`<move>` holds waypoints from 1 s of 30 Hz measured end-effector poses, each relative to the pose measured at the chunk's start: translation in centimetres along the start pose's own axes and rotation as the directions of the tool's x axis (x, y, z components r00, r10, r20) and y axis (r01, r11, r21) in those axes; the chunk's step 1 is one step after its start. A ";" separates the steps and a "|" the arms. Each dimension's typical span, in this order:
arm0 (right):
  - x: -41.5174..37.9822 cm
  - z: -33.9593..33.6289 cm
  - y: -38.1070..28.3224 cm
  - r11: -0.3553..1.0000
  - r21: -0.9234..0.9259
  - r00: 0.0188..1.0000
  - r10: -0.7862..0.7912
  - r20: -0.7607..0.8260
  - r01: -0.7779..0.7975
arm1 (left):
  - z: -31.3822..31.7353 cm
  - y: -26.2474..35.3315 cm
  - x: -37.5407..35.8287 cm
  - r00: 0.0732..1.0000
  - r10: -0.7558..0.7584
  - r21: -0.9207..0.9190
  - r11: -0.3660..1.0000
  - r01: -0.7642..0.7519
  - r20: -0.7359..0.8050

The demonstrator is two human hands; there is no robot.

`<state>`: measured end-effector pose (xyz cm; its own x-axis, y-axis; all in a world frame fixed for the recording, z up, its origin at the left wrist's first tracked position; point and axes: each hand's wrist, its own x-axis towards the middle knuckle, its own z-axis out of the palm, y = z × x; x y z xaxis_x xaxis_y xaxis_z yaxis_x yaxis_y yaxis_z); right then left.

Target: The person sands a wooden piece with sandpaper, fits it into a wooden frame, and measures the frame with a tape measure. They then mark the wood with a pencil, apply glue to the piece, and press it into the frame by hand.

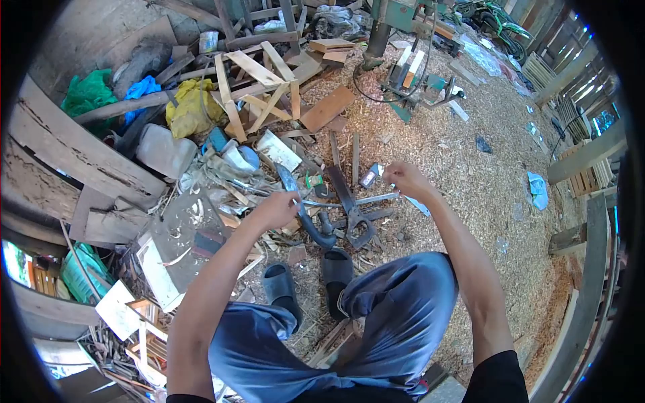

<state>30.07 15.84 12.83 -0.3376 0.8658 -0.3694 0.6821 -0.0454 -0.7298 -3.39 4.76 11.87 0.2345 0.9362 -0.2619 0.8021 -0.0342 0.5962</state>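
My left hand (277, 209) hovers above the ground clutter with its fingers curled together; anything in them is too small to make out. To the right, my right hand (407, 180) is raised with thumb and fingers pinched, their contents also unclear. A long curved dark tool (308, 221) lies just right of my left hand. Beside it is a handsaw (344, 191) with a dark blade. A thin pale bar (368, 199) lies across the saw, its right end near my right hand. Close to my right fingertips is a small dark-and-white box (368, 176).
My sandalled feet (281, 289) are below the tools. Wood shavings (497, 161) cover the ground at right. A wooden frame (259, 87), a yellow bag (191, 111) and scrap lie at upper left. A metal machine (396, 17) stands at top; timber posts (588, 269) line the right.
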 end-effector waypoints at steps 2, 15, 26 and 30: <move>2.5 1.7 3.3 0.998 -0.057 0.999 -0.036 0.011 0.037 | 3.2 -2.2 2.3 0.996 -0.056 0.135 0.990 0.048 0.062; 7.1 16.0 16.9 0.843 -0.529 0.994 -0.103 0.022 0.099 | 25.6 -1.3 11.6 0.934 -0.282 -0.090 0.959 0.269 -0.219; 7.5 15.8 14.3 0.589 -0.780 0.976 -0.086 0.200 0.212 | 25.9 -2.0 11.2 0.914 -0.265 -0.174 0.960 0.219 -0.308; 7.2 15.9 14.0 0.582 -0.805 0.981 0.059 0.184 0.116 | 26.3 -2.0 10.4 0.913 -0.237 -0.166 0.967 0.191 -0.332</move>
<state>26.88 13.49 -9.13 -0.4105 0.7549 -0.5115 0.8799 0.4751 -0.0049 11.93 5.36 -11.99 -0.1587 0.9789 -0.1284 0.7300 0.2039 0.6524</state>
